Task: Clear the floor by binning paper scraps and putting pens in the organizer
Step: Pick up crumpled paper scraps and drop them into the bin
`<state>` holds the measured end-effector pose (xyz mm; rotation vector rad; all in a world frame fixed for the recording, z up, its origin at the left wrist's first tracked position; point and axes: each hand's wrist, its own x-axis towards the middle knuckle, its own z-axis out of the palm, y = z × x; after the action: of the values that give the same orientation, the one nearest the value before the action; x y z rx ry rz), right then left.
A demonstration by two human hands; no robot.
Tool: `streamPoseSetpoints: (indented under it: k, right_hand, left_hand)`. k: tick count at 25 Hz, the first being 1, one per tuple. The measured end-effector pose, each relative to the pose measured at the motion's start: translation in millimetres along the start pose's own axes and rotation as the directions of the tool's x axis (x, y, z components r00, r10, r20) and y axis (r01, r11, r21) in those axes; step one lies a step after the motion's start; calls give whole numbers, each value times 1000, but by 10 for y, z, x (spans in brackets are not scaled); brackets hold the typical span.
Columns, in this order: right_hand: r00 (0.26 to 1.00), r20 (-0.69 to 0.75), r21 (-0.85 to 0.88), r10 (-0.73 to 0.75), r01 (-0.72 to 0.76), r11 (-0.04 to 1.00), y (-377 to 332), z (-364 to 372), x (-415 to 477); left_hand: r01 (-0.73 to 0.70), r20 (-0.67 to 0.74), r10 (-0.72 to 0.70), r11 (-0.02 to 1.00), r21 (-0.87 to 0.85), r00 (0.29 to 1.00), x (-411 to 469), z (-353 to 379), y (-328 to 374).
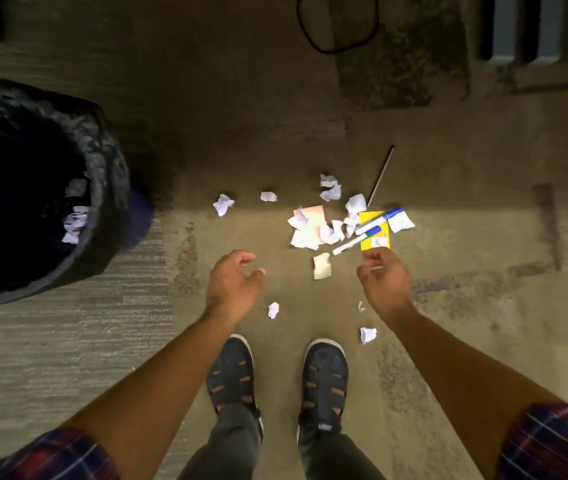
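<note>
So: brown carpeted floor (275,133) fills the view. Big round bin lined w/ black plastic bag (102,161) sits at far left, a few crumpled white scraps (74,221) already inside. Person stands mid-frame, dark sandal-type shoes (325,379) side by side, plaid sleeves (552,441) rolled up, both arms stretched fwd and down.

Left hand (232,285) hovers over bare floor, fingers loosely curled, half open, holding nothing. Right hand (384,282) just below the pile, thumb and fingertips pinched close; something thin and pale shows betw. them, can't tell what.

Main pile of crumpled white paper scraps (331,232) lies ahead of the hands, w/ a pale pink sheet (313,216) and a yellow square note (374,233) under it. Two white markers w/ blue caps (377,221) lie across the yellow note, roughly parallel, angled. Thin grey stick-like pen (381,174) beyond them, angled away.

Stray scraps: two left of pile (223,203), one cream piece (321,266) betw. the hands, three small ones nr the shoes (273,310). Black cable loop (338,22) at top. Organizer not visible.
</note>
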<state>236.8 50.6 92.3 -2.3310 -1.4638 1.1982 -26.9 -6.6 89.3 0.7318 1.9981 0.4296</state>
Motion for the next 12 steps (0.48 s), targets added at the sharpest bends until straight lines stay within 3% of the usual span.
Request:
streamPoseSetpoints:
  k: [3,7,12]
  right_hand:
    - [997,-6,-168,74,-74,983,799,-34,31]
    - [980,130,-338,148,-96,936,1502,107,-71]
    - [958,143,-285,249,-201,937,1871,534,-222]
  left_hand:
    - [-7,112,-13,984,176,994,63,458,-343]
    - [-9,194,-53,952,307,979,121,871,-726]
    - [-139,264,13,874,465,964,140,1164,-1018]
